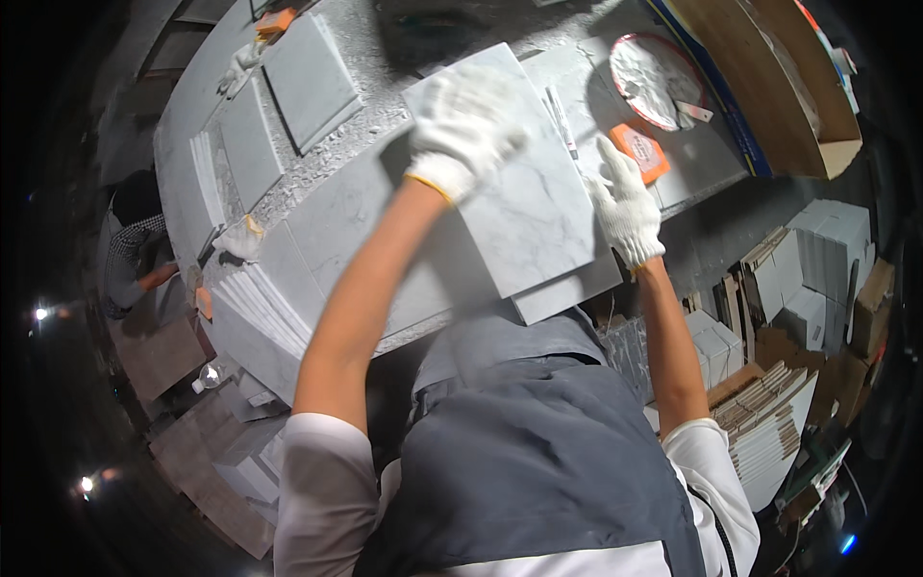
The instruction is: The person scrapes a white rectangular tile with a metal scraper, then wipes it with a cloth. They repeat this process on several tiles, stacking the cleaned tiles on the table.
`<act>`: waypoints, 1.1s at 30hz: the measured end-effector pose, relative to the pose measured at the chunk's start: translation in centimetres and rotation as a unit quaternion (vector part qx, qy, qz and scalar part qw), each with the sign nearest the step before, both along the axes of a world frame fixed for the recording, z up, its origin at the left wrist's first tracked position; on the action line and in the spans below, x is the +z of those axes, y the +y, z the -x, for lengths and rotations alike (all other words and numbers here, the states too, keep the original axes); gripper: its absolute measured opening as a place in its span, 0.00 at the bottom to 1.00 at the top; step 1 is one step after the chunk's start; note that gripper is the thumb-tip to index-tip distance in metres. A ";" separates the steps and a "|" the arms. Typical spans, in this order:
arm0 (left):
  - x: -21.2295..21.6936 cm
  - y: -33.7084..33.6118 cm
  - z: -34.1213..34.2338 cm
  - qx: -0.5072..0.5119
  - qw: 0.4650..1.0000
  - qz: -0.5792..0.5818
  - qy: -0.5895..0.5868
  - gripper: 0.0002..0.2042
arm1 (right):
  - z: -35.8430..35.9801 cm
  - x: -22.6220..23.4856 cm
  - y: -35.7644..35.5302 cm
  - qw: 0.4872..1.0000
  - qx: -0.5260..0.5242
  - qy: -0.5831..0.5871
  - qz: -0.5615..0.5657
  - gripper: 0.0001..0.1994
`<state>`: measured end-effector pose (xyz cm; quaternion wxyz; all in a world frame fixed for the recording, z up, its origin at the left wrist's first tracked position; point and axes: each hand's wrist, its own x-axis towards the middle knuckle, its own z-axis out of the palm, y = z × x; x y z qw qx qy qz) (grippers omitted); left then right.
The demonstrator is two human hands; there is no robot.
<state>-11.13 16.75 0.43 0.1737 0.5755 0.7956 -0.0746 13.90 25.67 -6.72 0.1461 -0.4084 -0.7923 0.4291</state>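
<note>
A white marble-look tile [524,207] with grey veins lies tilted in front of me, over another tile [569,291] whose corner sticks out below it. My left hand [466,130], in a white knit glove, rests over the tile's upper part. Motion smears its fingers, so whether anything is under them is hidden. Beside the tile's right edge is my gloved right hand [625,207], fingers stretched and apart, with nothing visible in it. Close to its fingertips sits an orange block [639,151]. A slim white tube [560,120] lies along the tile's right side.
A red-rimmed tub of white paste [656,79] with a scraper [692,112] stands behind the orange block. An open cardboard box [769,87] is at far right. More tiles [308,82] lie on the dusty table's left. Stacked tiles [769,423] stand lower right. Another person [135,240] works at far left.
</note>
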 end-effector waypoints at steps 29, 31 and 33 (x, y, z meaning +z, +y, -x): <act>0.3 -13.9 -12.9 -0.099 0.900 -0.324 -0.273 0.24 | -3.8 4.9 -4.8 0.967 -0.016 0.060 -0.247 0.21; 0.8 -14.8 -12.8 -0.017 0.889 -0.361 -0.282 0.16 | -1.8 6.6 -4.7 0.942 0.077 -0.040 -0.325 0.24; 1.0 -15.5 -12.9 0.057 0.884 -0.401 -0.232 0.08 | 1.3 7.4 -4.2 0.926 0.165 -0.078 -0.331 0.31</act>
